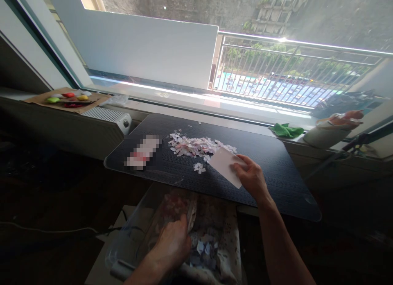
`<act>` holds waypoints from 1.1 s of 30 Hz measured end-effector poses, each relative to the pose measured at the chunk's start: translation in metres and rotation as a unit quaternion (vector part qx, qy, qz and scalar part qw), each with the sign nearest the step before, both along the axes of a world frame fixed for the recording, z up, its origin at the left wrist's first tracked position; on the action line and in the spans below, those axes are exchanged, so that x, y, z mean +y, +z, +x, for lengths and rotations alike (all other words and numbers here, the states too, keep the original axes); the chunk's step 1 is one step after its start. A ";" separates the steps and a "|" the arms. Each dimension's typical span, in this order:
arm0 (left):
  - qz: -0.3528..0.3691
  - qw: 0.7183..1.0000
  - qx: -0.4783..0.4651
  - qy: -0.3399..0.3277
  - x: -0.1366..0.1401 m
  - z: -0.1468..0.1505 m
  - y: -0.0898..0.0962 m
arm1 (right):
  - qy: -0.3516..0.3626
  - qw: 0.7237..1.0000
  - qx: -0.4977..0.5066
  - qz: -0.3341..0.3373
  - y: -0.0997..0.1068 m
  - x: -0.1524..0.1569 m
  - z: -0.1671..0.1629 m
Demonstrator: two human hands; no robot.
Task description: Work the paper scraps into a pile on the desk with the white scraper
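— Daylight from the balcony window falls across the dark mat (270,162) in front of me. What's in your hands?

— From where I sit, my right hand (251,179) pinches a white card (223,162) at its near corner, thumb on top and fingers beneath, so it is closed on the card. The card rests flat on the mat with its far edge against the heap of paper scraps (196,145).

— How does the card feel?

— Judging by how straight it lies, it is light and fairly stiff, enough to act as a scraper, though it would bend if I pressed hard. Holding it at the corner looks right; a grip nearer the middle edge would steady it more.

— And the scraps?

— Tiny, nearly weightless, likely to scatter at a puff of air. A few lie apart (199,167) just beside the card.

— Your other hand?

— My left hand (172,245) is below the mat edge, curled onto the clear plastic bag (135,236), gripping its rim, I think. More scraps (204,249) lie inside. The plastic looks thin, limp and slippery.

— Anything further out?

— A green cloth (287,130) on the sill, well apart.
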State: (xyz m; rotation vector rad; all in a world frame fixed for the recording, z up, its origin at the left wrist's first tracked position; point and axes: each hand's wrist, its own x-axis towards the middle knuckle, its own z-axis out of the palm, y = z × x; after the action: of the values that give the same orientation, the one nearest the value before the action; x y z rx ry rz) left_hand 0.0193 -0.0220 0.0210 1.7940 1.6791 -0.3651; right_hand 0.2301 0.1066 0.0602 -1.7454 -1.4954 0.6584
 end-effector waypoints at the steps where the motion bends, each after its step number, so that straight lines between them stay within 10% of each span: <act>1: 0.001 1.000 -0.002 0.001 0.000 0.000 0.000 | 0.007 1.000 0.014 -0.003 0.000 -0.001 -0.002; 33: 0.002 1.000 0.000 -0.001 0.000 -0.001 -0.001 | 0.033 0.998 0.054 -0.007 -0.002 -0.005 -0.010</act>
State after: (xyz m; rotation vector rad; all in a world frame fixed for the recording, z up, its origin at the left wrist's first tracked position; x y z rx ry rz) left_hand 0.0187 -0.0221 0.0202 1.7999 1.6788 -0.3624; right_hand 0.2203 0.1016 0.0584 -1.6492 -1.4822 0.7871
